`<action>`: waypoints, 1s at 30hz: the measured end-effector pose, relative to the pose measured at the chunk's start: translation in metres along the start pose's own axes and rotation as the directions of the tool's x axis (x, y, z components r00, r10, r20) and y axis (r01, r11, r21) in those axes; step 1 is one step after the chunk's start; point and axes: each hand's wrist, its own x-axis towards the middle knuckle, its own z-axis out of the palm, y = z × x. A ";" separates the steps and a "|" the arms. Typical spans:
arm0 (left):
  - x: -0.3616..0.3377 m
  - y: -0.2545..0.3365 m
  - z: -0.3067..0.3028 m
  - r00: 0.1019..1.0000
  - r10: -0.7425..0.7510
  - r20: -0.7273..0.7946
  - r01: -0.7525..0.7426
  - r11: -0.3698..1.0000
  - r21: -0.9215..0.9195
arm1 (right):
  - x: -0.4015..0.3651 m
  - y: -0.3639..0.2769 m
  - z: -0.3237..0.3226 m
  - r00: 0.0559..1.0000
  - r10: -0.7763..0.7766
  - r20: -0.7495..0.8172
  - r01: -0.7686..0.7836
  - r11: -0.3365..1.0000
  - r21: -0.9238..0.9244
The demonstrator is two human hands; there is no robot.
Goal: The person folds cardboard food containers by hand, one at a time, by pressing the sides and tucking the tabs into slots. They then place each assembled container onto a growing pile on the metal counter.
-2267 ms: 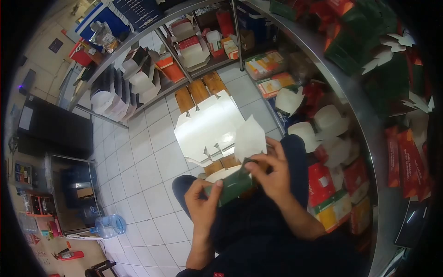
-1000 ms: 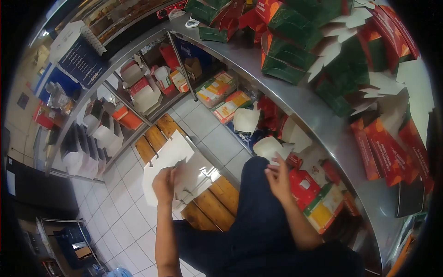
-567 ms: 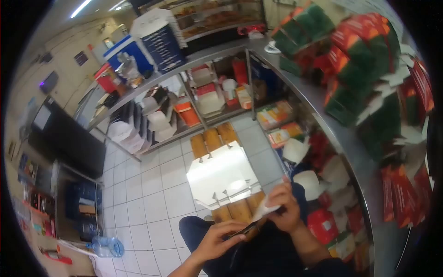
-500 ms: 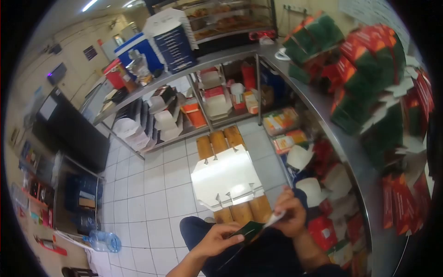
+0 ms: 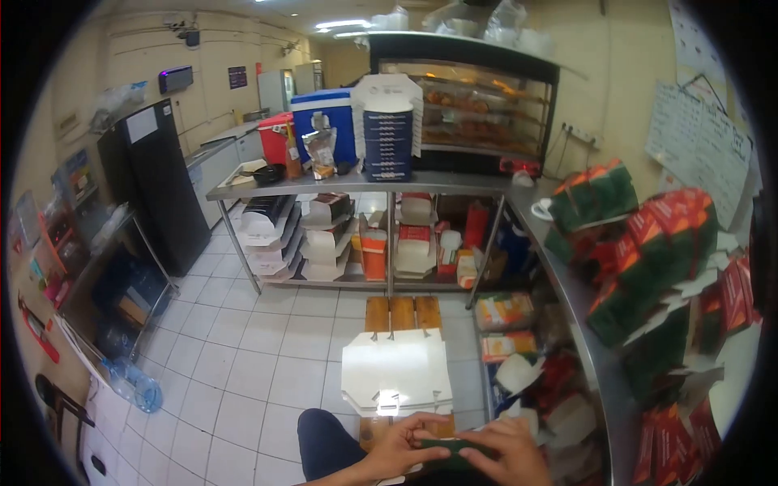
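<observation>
My left hand point(image 5: 401, 447) and my right hand point(image 5: 506, 449) are close together at the bottom of the view, both closed on a dark green folded carton point(image 5: 455, 455). The thumbs press on its green face, and part of the carton is hidden by the fingers. Just beyond the hands, flat white cardboard blanks point(image 5: 393, 368) lie stacked on a wooden slatted bench point(image 5: 403, 312).
A steel counter point(image 5: 567, 300) on the right bears piles of green and red cartons point(image 5: 656, 243). Ahead, a steel table point(image 5: 324, 185) holds stacked blue boxes point(image 5: 389, 142) and coolers, with cartons on its lower shelf. A water bottle point(image 5: 146, 393) lies at left.
The view has tilted up and turned. My right hand has come down onto the green carton beside my left hand, where the two were farther apart before.
</observation>
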 end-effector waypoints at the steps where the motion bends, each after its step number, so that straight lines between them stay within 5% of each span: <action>1: -0.002 0.015 0.004 0.990 -0.143 -0.017 0.144 0.982 0.120 | 0.000 0.004 -0.001 0.999 0.017 0.036 -0.018 1.000 0.014; 2: -0.004 0.024 0.004 0.958 -0.282 -0.053 0.287 0.929 0.235 | 0.000 0.009 0.001 0.999 0.000 0.041 -0.001 1.000 0.003; 4: -0.001 0.006 -0.022 0.980 -0.183 0.071 0.155 0.944 0.292 | 0.001 0.018 0.006 0.988 -0.105 -0.115 0.110 0.993 0.036; 6: -0.005 0.001 -0.048 0.897 -0.069 0.436 -0.145 0.887 0.438 | -0.006 0.023 0.000 0.995 -0.027 -0.094 0.029 0.999 0.018; 8: -0.004 -0.004 -0.066 0.894 -0.102 0.436 -0.182 0.807 0.562 | -0.009 0.028 -0.003 0.993 -0.060 -0.105 0.043 0.988 -0.151; 11: -0.004 0.000 -0.064 0.955 -0.265 0.136 0.084 0.678 0.730 | -0.012 0.036 0.005 0.996 -0.074 -0.054 0.059 0.969 -0.238; 13: -0.008 0.003 -0.057 0.961 -0.253 0.107 0.093 0.666 0.740 | -0.013 0.038 0.009 0.997 -0.068 -0.022 0.059 0.959 -0.278; 15: -0.010 0.002 -0.050 0.966 -0.243 0.084 0.100 0.655 0.749 | -0.015 0.040 0.014 0.997 -0.057 0.049 0.067 0.970 -0.236; 17: -0.014 -0.004 -0.042 0.989 -0.115 0.095 -0.040 0.409 0.912 | -0.016 0.043 0.024 0.994 -0.044 0.100 0.063 0.978 -0.198; 20: -0.022 0.003 -0.022 0.994 0.019 0.111 -0.110 0.365 0.925 | -0.014 0.037 0.041 0.983 -0.004 0.182 0.022 0.995 -0.095; 24: -0.020 0.021 -0.012 0.967 -0.123 0.222 -0.181 0.278 0.943 | -0.007 0.042 0.061 0.964 -0.071 0.255 0.033 0.988 0.149; 26: -0.021 0.027 -0.010 0.977 -0.024 0.210 -0.196 0.271 0.943 | -0.004 0.044 0.057 0.976 -0.097 0.196 0.052 0.974 0.222; 28: -0.021 0.030 -0.006 0.977 0.079 0.199 -0.213 0.256 0.943 | -0.004 0.044 0.059 0.996 -0.082 0.044 0.077 0.992 0.103; 30: -0.022 0.029 0.003 0.870 0.348 0.350 -0.346 -0.075 0.935 | -0.012 0.062 0.082 0.944 0.199 -0.263 -0.144 0.966 0.216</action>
